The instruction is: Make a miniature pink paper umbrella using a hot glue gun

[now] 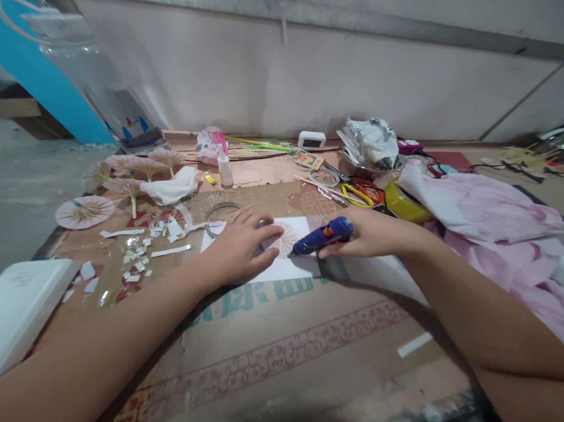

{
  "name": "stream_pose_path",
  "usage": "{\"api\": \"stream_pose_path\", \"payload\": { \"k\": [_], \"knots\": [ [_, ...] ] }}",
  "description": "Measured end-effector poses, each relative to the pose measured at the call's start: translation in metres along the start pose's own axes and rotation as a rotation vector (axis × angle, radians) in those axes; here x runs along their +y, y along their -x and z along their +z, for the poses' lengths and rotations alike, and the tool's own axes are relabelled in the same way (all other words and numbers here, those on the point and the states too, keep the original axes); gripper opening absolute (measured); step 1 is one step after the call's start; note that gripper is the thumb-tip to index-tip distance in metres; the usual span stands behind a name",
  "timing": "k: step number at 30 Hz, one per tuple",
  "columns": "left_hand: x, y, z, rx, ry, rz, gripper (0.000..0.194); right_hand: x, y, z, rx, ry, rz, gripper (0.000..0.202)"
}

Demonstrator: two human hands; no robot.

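My right hand (347, 233) is closed round a blue hot glue gun (325, 236), whose nozzle points down and left. The nozzle tip is at the edge of a small pale paper disc with thin ribs (289, 237), like a miniature parasol canopy. My left hand (246, 243) lies at the left of this disc, thumb and forefinger spread apart along its edge; the other fingers are partly hidden. Under both hands is a white sheet (285, 272). Finished-looking small paper parasols (84, 212) stand or lie at the back left.
Printed cardboard (271, 369) covers the table. White paper scraps (136, 259) and a white box-like device (29, 306) are at left. Behind are a small bottle (224, 168), scissors (359, 193), yellow tape (407, 203) and a metal bowl (367, 169). Pink cloth (496, 250) lies at right.
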State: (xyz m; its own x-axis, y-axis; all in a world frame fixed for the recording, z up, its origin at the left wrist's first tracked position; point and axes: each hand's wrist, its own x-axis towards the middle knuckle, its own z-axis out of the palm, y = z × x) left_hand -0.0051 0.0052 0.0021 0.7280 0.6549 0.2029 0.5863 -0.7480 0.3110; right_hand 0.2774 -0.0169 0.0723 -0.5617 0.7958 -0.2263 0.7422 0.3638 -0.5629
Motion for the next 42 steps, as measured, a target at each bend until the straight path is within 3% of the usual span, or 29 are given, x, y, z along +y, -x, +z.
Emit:
{"api": "stream_pose_path", "payload": {
  "k": [12,18,24,28,31,37,40,42],
  "knots": [
    [-0.001,0.0,0.002,0.006,-0.012,0.01,0.039,-0.03,0.008,0.002,0.078,0.311,-0.014,0.031],
    [0.0,0.0,0.001,0.008,-0.014,0.021,0.037,-0.016,0.008,-0.006,0.093,0.006,-0.017,0.035],
    [-0.002,0.0,0.004,0.021,-0.003,-0.006,0.044,0.032,-0.012,-0.004,0.578,-0.368,0.174,0.058],
    [-0.004,-0.001,0.005,0.03,0.002,-0.014,0.043,0.056,-0.036,0.008,0.74,-0.574,0.295,0.076],
    [-0.004,-0.001,0.005,0.028,-0.012,-0.013,0.044,0.056,-0.056,0.01,0.732,-0.657,0.393,0.074],
    [0.003,0.0,0.005,0.075,-0.12,0.061,0.032,0.04,-0.101,0.002,0.554,-0.657,0.369,0.056],
    [-0.001,-0.002,-0.003,0.148,-0.112,0.088,0.028,0.036,-0.117,0.002,0.483,-0.606,0.359,0.05],
    [-0.011,-0.004,-0.014,0.202,-0.132,0.034,0.03,0.035,-0.122,0.001,0.432,-0.531,0.368,0.048]
  ]
}}
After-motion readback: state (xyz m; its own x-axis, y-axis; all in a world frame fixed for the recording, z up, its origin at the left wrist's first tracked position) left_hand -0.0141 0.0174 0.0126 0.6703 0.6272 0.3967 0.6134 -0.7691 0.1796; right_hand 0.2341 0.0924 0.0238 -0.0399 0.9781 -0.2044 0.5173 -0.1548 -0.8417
